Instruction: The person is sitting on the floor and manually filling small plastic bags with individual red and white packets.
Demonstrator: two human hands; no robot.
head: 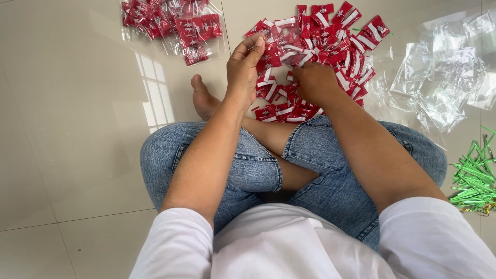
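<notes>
A tiled floor (77,129) is seen from above, with a person seated cross-legged on it in blue jeans (248,165) and a white shirt (289,248). At the upper left, clear bags filled with red sachets (170,23) are laid flat on the floor, well apart from the hands. A bare foot (204,98) is tucked just left of the left wrist. The left hand (243,70) is raised at the near left edge of a loose pile of red and white sachets (320,57), and its fingers (253,49) are curled around the mouth of a small clear bag with sachets (281,39), which is held open above the pile. The right hand (315,82) is laid palm down on the middle of the pile, its fingers bent under and hidden, so whether any sachet is clasped cannot be told. Further right, a heap of empty clear bags (444,77) is spread on the floor. At the far right edge, a bundle of green twist ties (473,178) is lying beside the right knee.
</notes>
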